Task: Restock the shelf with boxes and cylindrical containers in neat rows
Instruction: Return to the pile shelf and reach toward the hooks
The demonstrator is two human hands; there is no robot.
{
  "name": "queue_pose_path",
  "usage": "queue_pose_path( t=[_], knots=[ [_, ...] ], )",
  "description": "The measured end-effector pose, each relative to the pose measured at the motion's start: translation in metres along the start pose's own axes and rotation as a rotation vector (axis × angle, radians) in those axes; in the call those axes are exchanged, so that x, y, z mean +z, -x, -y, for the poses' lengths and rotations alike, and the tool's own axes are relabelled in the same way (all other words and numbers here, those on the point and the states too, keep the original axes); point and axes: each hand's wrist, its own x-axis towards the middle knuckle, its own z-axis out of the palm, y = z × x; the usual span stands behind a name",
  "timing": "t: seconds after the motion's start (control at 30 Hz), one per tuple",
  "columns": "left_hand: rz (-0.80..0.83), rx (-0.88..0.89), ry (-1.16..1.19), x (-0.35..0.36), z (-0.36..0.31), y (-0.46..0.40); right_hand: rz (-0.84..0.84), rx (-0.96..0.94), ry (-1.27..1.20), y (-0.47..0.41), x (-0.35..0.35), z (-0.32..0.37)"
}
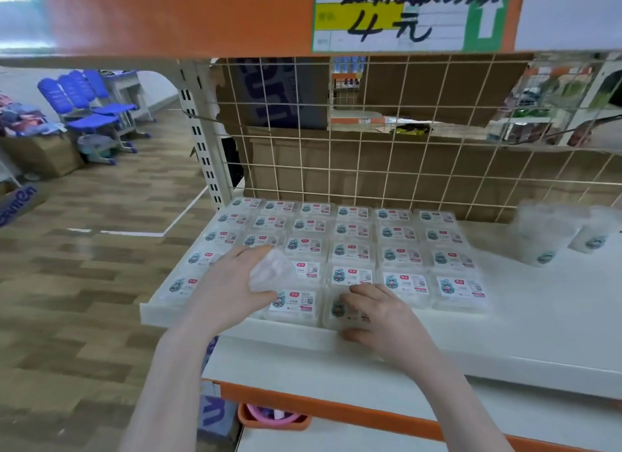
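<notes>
Several clear flat boxes with white labels (351, 253) lie in neat rows on the left part of a white shelf (545, 320). My left hand (229, 283) is shut on one clear box (271, 273), tilted above the front left rows. My right hand (377, 313) rests on a box in the front row (340, 308), fingers on its top and thumb at the shelf's front edge. Two clear cylindrical containers (542, 238) stand at the back right of the shelf, blurred.
A wire grid back panel (404, 169) closes the shelf's rear, with brown cartons behind it. An orange shelf edge with a price tag (397, 14) hangs overhead. Blue chairs (91, 108) and a carton stand on the wooden floor to the left. An orange basket (272, 418) sits below.
</notes>
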Motion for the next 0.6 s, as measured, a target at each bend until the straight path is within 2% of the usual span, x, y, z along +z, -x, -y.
queue_pose_path(
  t=[0.13,0.33,0.6],
  knots=[
    [0.024,0.0,0.031,0.002,-0.003,-0.001,-0.002,0.021,-0.053,0.006,0.006,-0.002],
    [0.041,0.0,0.072,0.003,-0.008,-0.003,-0.175,-0.004,-0.019,0.012,0.003,-0.007],
    [0.066,-0.016,0.112,0.008,-0.024,-0.008,-0.42,0.089,0.076,0.024,-0.018,-0.042]
  ],
)
